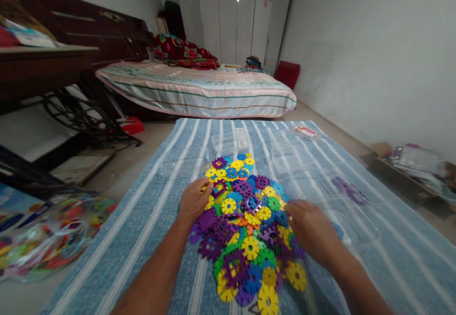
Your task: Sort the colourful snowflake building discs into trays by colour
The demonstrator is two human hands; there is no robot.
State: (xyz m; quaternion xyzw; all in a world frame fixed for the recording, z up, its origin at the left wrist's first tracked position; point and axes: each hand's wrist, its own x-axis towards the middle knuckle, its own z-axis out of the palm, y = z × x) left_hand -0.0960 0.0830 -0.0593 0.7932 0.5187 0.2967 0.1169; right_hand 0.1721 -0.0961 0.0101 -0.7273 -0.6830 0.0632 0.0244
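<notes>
A heap of plastic snap-together pieces (250, 248) lies on the striped cloth, with notched discs in yellow, blue, green and orange and purple square lattice pieces. At the heap's left edge is my left hand (194, 201), fingers curled in, with a bit of yellow showing beside the fingertips. My right hand (309, 227), a little smeared, is at the right edge with its fingers bent toward the pieces. What either hand pinches, if anything, is hidden. A yellow notched disc (296, 276) lies below my right hand.
Clear plastic trays (295, 182) lie beyond and right of the heap. Joined purple pieces (349, 190) and a red-and-white labelled packet (304, 130) are at the right. Bagged colourful items (67, 239) lie at left. A bed (199, 91) stands beyond the table.
</notes>
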